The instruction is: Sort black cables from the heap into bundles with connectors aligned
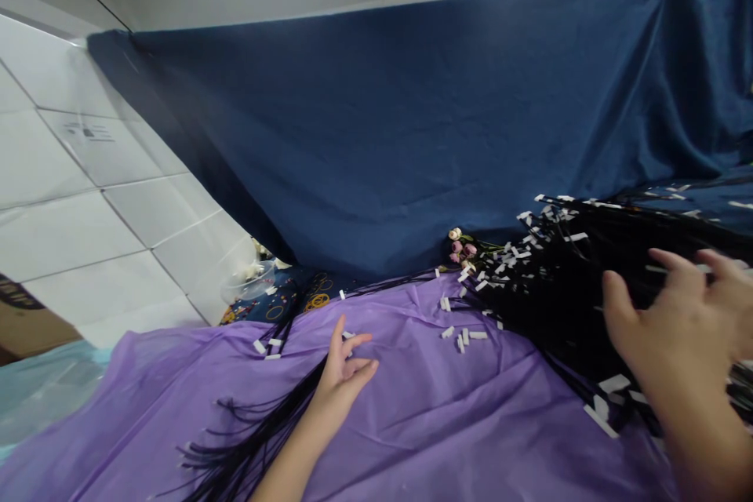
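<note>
My left hand [344, 372] rests on a purple sheet [447, 408] with its fingers loosely stretched, beside a thin bundle of black strands [259, 423] with white tags. Nothing is held in it. My right hand [676, 321] hovers with spread fingers over a big heap of black tagged strands [565, 274] at the right. Its fingers are apart and hold nothing. Loose white tags [464, 337] lie scattered on the sheet between the hands.
A dark blue cloth [412, 133] hangs behind the table. Small pink and cream artificial flowers [462, 247] lie at its foot. A clear plastic bowl [250, 282] sits at the back left by a white tiled wall [88, 204]. A cardboard box [23, 321] is at far left.
</note>
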`<state>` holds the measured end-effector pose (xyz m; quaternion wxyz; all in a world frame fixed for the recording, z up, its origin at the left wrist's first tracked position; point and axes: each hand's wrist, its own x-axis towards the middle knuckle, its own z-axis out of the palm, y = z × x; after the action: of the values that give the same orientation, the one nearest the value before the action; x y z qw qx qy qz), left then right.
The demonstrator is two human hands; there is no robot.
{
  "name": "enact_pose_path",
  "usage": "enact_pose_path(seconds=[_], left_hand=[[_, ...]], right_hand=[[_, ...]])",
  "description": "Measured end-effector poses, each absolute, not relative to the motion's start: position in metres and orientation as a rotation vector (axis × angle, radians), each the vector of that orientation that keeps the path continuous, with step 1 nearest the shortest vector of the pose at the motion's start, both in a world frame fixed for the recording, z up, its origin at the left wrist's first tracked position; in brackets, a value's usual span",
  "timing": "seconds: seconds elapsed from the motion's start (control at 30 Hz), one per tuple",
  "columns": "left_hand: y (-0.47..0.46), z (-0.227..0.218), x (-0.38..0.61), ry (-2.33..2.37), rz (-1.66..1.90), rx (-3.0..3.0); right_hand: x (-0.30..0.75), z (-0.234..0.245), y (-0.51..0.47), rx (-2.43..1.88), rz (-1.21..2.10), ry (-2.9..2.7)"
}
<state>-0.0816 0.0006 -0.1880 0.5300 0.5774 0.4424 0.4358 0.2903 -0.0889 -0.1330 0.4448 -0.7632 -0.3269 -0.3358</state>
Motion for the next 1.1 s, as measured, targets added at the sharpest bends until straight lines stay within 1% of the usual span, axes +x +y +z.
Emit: enact_pose_path(seconds=[0.1, 0.3, 0.4, 0.53, 0.73, 0.87, 1.0, 1.1], left_hand=[[0.001, -0.191, -0.082, 1.055, 1.042, 1.39], [0.002, -0.197, -0.08, 1.086, 1.03, 1.433], [0.002, -0.198, -0.079, 1.104, 1.024, 1.452], [0.0, -0.197, -0.079, 1.122, 1.006, 1.472], [-0.002, -0.195, -0.08, 1.114, 0.973, 1.499], [-0.002, -0.196, -0.08, 1.115, 0.972, 1.498], [-0.001, -0.197, -0.08, 1.099, 0.958, 1.52], [-0.001, -0.196, -0.08, 1.131, 0.942, 1.573]], right_hand=[[0.286, -0.139, -0.08, -1.915, -0.771, -0.841], [0.248, -0.151, -0.067, -1.919, -0.853, -1.108], [0.224, -0.159, -0.059, -1.916, -0.912, -1.357], [0.205, -0.169, -0.054, -1.898, -0.903, -1.523], [0.206, -0.174, -0.056, -1.989, -0.912, -1.467], [0.219, -0.165, -0.064, -2.003, -0.966, -1.325], [0.244, -0.155, -0.074, -1.973, -0.948, -1.074], [0.246, -0.153, -0.074, -1.943, -0.924, -1.114]])
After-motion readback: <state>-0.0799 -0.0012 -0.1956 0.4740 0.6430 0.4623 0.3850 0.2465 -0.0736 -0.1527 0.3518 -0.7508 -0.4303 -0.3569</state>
